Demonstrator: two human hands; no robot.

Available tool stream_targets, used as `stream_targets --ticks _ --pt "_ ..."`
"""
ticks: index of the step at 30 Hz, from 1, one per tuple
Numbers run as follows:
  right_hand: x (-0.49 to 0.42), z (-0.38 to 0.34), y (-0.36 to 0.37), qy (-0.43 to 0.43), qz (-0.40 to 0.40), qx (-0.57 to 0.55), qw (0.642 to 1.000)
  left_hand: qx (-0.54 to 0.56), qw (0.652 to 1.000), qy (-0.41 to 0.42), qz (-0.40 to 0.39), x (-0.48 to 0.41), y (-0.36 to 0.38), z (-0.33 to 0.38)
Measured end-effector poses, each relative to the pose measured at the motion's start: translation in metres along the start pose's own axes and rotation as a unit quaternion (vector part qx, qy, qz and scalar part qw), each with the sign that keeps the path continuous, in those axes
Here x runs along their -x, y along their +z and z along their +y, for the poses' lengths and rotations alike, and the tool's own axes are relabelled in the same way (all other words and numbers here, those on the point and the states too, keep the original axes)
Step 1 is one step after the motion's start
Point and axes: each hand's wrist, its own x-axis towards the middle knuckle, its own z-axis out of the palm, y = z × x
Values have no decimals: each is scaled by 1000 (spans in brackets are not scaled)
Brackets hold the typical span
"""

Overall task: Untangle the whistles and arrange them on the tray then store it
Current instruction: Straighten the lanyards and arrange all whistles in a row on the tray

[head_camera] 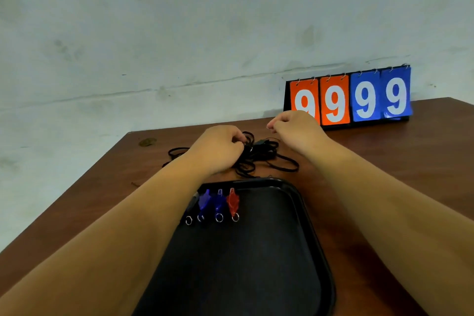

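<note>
Brown tabletop (397,161), grey wall (179,33) behind. Cords (266,161) are piled in a black tangle at 12 o'clock of the tray (305,205), with loops spilled toward 9 and 3 o'clock.

The left hand (218,147) is set on the tangle's 9 o'clock side, fingers (237,140) curled in and cord pinched; which strand cannot be told. A dark lump (260,143) is seen mid-tangle, possibly a whistle, too dark to confirm.

Four whistles (218,202) are laid in a row in the tray's 11 o'clock corner, rings toward 6 o'clock: a dark one part-hidden by the left forearm, two blue, then a red whistle (233,201) at the 3 o'clock end.

The right hand (295,127) is held at 1 o'clock of the tangle, fingers curled, thumb and forefinger brought narrow together. Whether a strand is caught between them cannot be told. A scoreboard (348,97) reading 9999 is stood at 2 o'clock, just behind that hand.

The step is judged to be untangling, partly done; the tray is not yet stored.

Risks:
- A knot could be tightened if the hands are pulled apart hard.
- The tangle could be dragged toward 6 o'clock over the tray rim and the row knocked askew.
- The row's 9 o'clock end could be swept if the left forearm above it is dropped.
- A loop could be snagged on the scoreboard if the right hand is swung toward 2 o'clock.
</note>
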Motion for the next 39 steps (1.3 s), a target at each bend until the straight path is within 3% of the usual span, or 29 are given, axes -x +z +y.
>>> stream_targets --ticks 8,16,28,33,39 --pt "-8 35 18 -41 14 19 999 -25 999 18 -27 -50 32 3" --pt "-10 57 24 -13 -18 87 996 -67 997 20 -40 -92 53 6" --pt "-15 62 24 2 -22 60 998 -141 986 1 -87 -111 61 16" --pt "-13 58 24 -13 -3 25 1000 -88 995 -13 -43 -105 56 14" --pt "-4 47 21 -40 14 -93 995 30 999 2 35 -84 45 20"
